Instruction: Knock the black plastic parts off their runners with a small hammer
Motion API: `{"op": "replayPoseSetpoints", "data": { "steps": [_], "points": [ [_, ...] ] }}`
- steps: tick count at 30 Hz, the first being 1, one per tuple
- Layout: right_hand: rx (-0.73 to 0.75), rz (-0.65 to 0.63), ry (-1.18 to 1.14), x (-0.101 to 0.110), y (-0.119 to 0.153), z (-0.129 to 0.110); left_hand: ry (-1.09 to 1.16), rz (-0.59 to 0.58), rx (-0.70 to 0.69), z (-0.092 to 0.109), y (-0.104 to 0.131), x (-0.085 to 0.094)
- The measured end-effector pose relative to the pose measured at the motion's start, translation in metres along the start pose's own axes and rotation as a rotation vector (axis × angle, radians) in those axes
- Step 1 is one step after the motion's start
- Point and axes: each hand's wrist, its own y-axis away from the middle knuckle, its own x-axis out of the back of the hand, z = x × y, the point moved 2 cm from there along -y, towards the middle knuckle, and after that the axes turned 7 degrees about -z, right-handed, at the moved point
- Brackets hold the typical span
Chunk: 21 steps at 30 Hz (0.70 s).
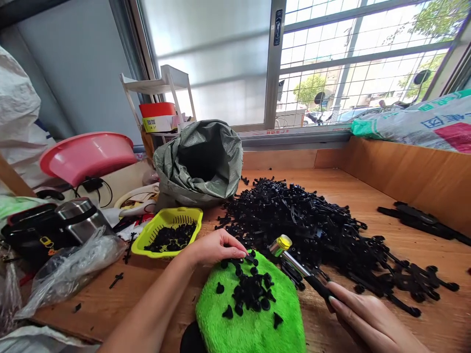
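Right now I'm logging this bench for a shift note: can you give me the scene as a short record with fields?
Left hand: left hand pinching a small black piece at the edge of the green cloth
Right hand: right hand gripping a small hammer by its black handle, yellow-capped head raised
On cloth: loose small black pieces
Behind: big pile of black plastic parts
Left of the pile: yellow basket of black bits, open grey sack
Surface: wooden bench
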Motion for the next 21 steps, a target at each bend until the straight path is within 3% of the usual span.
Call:
{"op": "replayPoseSetpoints", "data": {
  "steps": [4,10,21],
  "points": [
    [0.043,-0.008,0.008,0.0015,0.0002,-0.0013,-0.057,-0.015,0.011,-0.0049,-0.0036,0.0021],
    [-0.061,-0.048,-0.036,0.0041,-0.0014,-0.0013,-0.142,-0.087,-0.025,-0.0046,-0.0064,0.0069],
    [-0.088,-0.040,-0.027,-0.0015,0.0063,0.0053,-0.136,-0.110,-0.046,-0.0013,-0.0085,0.0097]
  ]
}}
